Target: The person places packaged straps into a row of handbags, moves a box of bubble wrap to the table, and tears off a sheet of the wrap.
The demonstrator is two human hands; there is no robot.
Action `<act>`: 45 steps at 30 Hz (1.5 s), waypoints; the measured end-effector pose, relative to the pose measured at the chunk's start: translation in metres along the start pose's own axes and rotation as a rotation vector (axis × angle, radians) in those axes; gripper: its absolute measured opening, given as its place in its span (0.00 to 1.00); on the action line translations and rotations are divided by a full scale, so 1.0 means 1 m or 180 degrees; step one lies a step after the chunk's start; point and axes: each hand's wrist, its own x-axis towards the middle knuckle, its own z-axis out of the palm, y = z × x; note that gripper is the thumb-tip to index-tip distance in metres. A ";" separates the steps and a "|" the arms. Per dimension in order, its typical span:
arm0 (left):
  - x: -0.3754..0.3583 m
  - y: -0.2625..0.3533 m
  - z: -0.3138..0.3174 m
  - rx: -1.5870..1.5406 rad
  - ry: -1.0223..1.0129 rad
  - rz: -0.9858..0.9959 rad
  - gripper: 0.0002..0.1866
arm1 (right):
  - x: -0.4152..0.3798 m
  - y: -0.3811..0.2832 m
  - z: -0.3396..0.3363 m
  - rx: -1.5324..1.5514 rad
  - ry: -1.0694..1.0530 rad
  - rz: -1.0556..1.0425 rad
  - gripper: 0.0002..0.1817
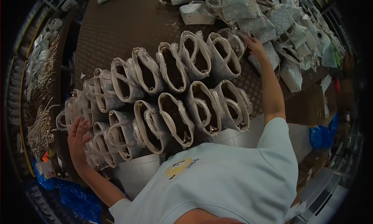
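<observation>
Two rows of pale handbags (pixel 147 74) stand upright on a brown patterned table, mouths up, handles wrapped in clear plastic. At the left end of the rows, my left hand (pixel 79 138) is open with its fingers apart, beside the nearest handbags (pixel 101 146). My right hand (pixel 255 46) reaches to the far right end of the back row. Its fingers are closed at a plastic-wrapped handbag handle (pixel 237 44); the fingertips are partly hidden.
A large heap of pale handbags (pixel 285 26) covers the table's far right. Bundles of light straps (pixel 40 99) fill a rack on the left. Blue plastic bags (pixel 79 202) lie low left, another blue bag (pixel 323 135) at right. Cardboard boxes (pixel 311 105) stand by the table's right edge.
</observation>
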 end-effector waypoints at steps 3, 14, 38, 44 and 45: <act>-0.033 -0.006 0.002 0.0052 0.0142 -0.0335 0.30 | 0.042 0.034 0.030 0.0370 -0.0359 -0.0095 0.22; -0.091 -0.027 -0.007 -0.0412 0.0724 -0.0414 0.26 | 0.155 0.055 0.035 0.1076 -0.0183 -0.1281 0.15; -0.091 -0.102 -0.024 -0.2000 -0.2421 0.1146 0.14 | -0.427 -0.098 0.197 0.1058 -0.3023 -0.0377 0.18; -0.067 -0.157 0.002 -0.0771 -0.1247 0.1627 0.11 | -0.448 -0.110 0.258 0.3523 -0.4590 -0.0187 0.19; -0.068 -0.177 0.022 -0.0157 -0.1148 0.2296 0.10 | -0.454 -0.112 0.268 0.3082 -0.4412 -0.0013 0.19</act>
